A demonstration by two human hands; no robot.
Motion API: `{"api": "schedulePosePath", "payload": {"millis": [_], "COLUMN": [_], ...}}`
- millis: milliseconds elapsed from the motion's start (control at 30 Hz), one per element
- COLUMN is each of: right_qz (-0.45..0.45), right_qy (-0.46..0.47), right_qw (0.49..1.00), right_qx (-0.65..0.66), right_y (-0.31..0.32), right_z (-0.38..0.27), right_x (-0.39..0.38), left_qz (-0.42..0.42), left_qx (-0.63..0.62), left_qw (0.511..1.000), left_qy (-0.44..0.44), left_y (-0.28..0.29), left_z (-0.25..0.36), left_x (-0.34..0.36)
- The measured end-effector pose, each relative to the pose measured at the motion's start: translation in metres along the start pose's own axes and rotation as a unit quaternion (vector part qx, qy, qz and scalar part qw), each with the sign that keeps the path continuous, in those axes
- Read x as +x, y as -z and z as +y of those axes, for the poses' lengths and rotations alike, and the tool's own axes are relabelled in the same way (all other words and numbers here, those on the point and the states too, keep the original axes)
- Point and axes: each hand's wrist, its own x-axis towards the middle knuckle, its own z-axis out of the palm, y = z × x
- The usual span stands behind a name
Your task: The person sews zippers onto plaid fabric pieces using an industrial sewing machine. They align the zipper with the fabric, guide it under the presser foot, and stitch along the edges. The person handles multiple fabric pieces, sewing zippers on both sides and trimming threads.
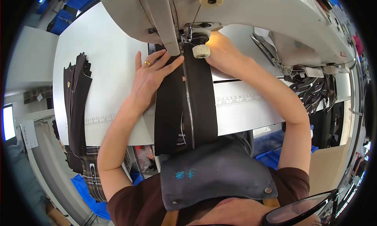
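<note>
Dark brown fabric (205, 104) runs from under the sewing machine (267, 10) head down over the table's front edge toward my apron. Along its middle lies a metal-toothed zipper (188, 98), its upper end at the needle area. My left hand (150, 76), with a ring on one finger, rests on the fabric's left side, fingers spread and the index tip by the zipper. On the far right side of the fabric, beside the presser area, is my right hand (222, 51); its fingers are hidden behind the machine's tension knob (201, 51).
A stack of dark fabric pieces (76, 96) hangs over the table's left front edge, above plaid cloth (92, 175). Scissors (262, 47) lie under the machine arm at right, near a bundle of dark strips (314, 92). A printed ruler (239, 100) runs along the table.
</note>
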Motion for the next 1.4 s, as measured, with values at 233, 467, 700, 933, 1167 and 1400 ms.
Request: {"api": "schedulePosePath", "payload": {"millis": [233, 467, 700, 933, 1167, 1400], "right_qz": [0.093, 0.097, 0.075, 0.169, 0.162, 0.108], "right_qy": [0.187, -0.003, 0.048, -0.023, -0.024, -0.223], "right_qw": [0.974, 0.995, 0.996, 0.983, 0.987, 0.944], "right_qx": [-0.085, 0.005, -0.023, 0.069, 0.009, 0.218], "right_y": [-0.020, -0.005, 0.000, -0.026, -0.021, -0.001], "right_z": [0.022, 0.010, 0.009, 0.010, 0.005, -0.018], "right_x": [0.013, -0.002, 0.004, 0.011, 0.003, -0.002], "left_qz": [-0.004, 0.005, 0.005, 0.007, 0.007, 0.009], "left_qx": [0.007, 0.004, 0.006, 0.018, 0.030, 0.025], "left_qw": [1.000, 1.000, 1.000, 1.000, 1.000, 1.000], "left_qy": [0.000, 0.001, 0.000, -0.001, -0.002, 0.011], "left_y": [-0.002, -0.002, -0.001, -0.004, -0.001, -0.002], "left_z": [-0.001, 0.001, 0.001, 0.000, 0.002, 0.002], "left_x": [-0.001, -0.001, -0.001, -0.001, -0.001, -0.001]}}
